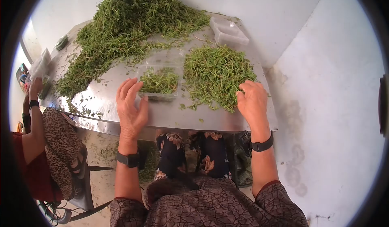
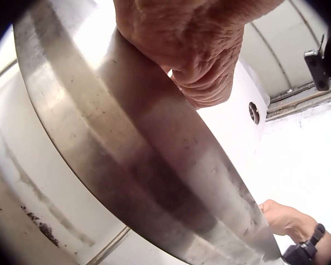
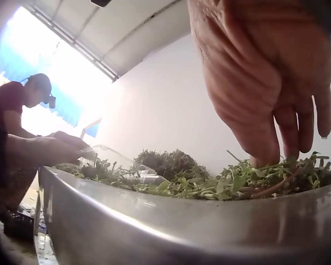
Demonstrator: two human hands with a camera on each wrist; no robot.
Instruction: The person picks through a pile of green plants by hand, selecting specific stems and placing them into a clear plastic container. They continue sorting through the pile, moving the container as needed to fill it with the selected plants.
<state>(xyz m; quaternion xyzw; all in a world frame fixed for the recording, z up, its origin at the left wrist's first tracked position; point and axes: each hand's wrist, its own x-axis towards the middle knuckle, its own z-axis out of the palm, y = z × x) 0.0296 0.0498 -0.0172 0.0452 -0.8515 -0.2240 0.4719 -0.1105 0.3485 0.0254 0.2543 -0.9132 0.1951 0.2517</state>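
In the head view a clear plastic box (image 1: 159, 83) with green sprigs inside stands on the metal table, its lid raised at the far side. My left hand (image 1: 132, 107) is at the box's left side, fingers relaxed and slightly bent. My right hand (image 1: 253, 103) is at the right edge of a loose heap of green stems (image 1: 219, 75). The right wrist view shows that hand (image 3: 270, 83) with its fingers pointing down into the greens (image 3: 226, 185). In the left wrist view the left hand (image 2: 193, 49) shows only in part, above the table edge; its fingertips are hidden.
A larger green pile (image 1: 133, 24) covers the back left of the metal table (image 1: 162, 115). Empty clear boxes (image 1: 229, 32) are stacked at the back right. Another person (image 1: 34, 137) sits at the far left beside more boxes (image 1: 40, 64). A wall (image 1: 324, 105) stands to the right.
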